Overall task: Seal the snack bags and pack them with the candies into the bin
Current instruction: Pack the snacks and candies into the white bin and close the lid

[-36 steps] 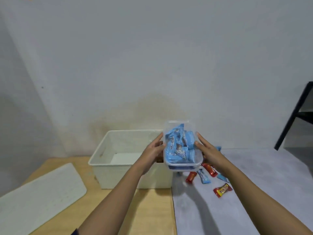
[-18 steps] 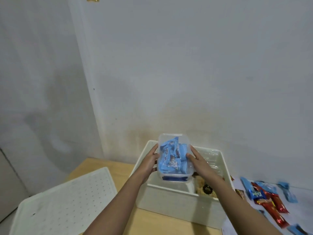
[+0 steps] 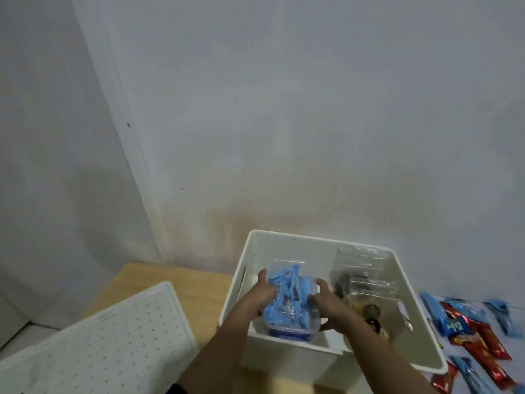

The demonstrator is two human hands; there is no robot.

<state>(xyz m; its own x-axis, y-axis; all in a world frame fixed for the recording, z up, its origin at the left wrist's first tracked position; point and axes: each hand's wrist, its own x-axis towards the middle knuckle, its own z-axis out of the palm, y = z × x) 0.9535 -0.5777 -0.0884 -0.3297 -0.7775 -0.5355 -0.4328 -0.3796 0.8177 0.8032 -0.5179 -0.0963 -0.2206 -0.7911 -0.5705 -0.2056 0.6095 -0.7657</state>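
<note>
A white perforated bin (image 3: 295, 241) stands on the wooden table against the wall. Inside its left half I hold a clear plastic container (image 3: 287, 305) packed with blue-wrapped candies. My left hand (image 3: 262, 292) presses its left side and my right hand (image 3: 326, 301) its right side. The container sits low in the bin, tilted slightly; its base is hidden by the bin's front wall. A clear snack bag (image 3: 366, 282) with dark and tan snacks lies in the bin's right half.
The bin's white perforated lid (image 3: 99, 345) lies on the table at the left. Several loose blue and red candy packets (image 3: 471, 334) are scattered on a grey mat to the right of the bin. The wall is close behind.
Both hands have lowered the candy container from above the bin's rim down into the bin's left half. The camera view has also dipped and come closer.
</note>
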